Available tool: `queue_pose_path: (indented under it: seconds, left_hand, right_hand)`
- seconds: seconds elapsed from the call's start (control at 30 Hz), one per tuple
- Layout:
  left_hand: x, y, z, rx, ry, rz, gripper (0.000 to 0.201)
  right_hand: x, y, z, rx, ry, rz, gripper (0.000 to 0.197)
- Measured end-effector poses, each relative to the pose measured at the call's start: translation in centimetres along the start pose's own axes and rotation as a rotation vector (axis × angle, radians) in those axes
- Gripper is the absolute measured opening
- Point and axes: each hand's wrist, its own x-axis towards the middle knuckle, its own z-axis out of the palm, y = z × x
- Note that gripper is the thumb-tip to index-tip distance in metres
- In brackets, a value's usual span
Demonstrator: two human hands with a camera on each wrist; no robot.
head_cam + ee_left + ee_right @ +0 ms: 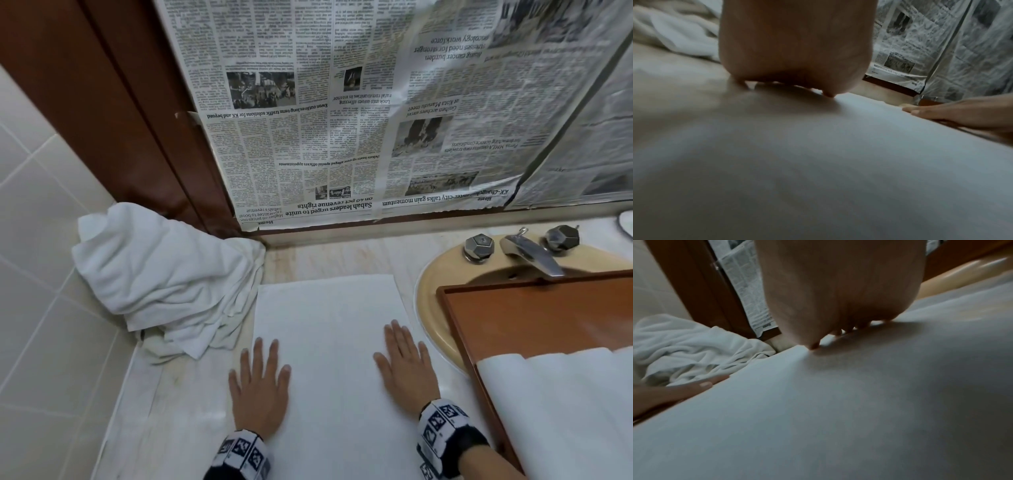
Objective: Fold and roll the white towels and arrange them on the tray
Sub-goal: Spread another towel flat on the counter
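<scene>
Currently: flat towel [329,329] spread on counter [342,253], between towel pile [164,274] and tray [534,318]. Left hand [260,394], right hand [407,370]: fingers straight, palms pressing cloth, gripping nothing. Rolled towels [565,404] already on tray's near end. Step, judged: smoothing before fold. Next: pinch edge, fold over squarely.

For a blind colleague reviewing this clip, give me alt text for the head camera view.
Both hands, left hand and right hand, press flat on a white towel spread on a counter. A crumpled towel pile lies left; a wooden tray with rolled towels sits right over a sink.
</scene>
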Motion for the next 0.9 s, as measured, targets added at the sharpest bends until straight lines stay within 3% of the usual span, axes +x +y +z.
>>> queue_pose_path:
  seconds: [0.1, 0.2, 0.37, 0.5, 0.7, 0.9]
  left_hand:
    - [0.3, -0.3, -1.5, -0.02, -0.063, -0.032, 0.078]
    - [1.1, 0.5, -2.8, -0.07, -0.088, -0.028, 0.066]
    - [3.3, 4.9, -3.9, -0.146, -0.019, 0.201, 0.073]
    - [5.7, 11.6, -3.0, -0.181, -0.079, 0.372, 0.048]
    - [9.8, 20.8, -1.8, 0.013, -0.112, 0.586, 0.044]
    - [13.3, 24.2, -1.1, 0.099, -0.095, 0.708, 0.039]
  right_hand:
    - [-0.7, 0.6, -0.5, 0.058, 0.028, 0.089, 0.082]
    - [-2.3, 1.1, -0.9, 0.113, 0.149, 0.181, 0.061]
    - [-3.6, 1.2, -0.8, 0.235, 0.252, 0.273, 0.023]
    - [-2.8, 1.8, -0.8, 0.339, 0.294, 0.313, 0.018]
    - [-1.9, 2.3, -1.1, 0.433, 0.32, 0.343, 0.009]
    - [-1.7, 2.2, -1.1, 0.467, 0.329, 0.356, 0.009]
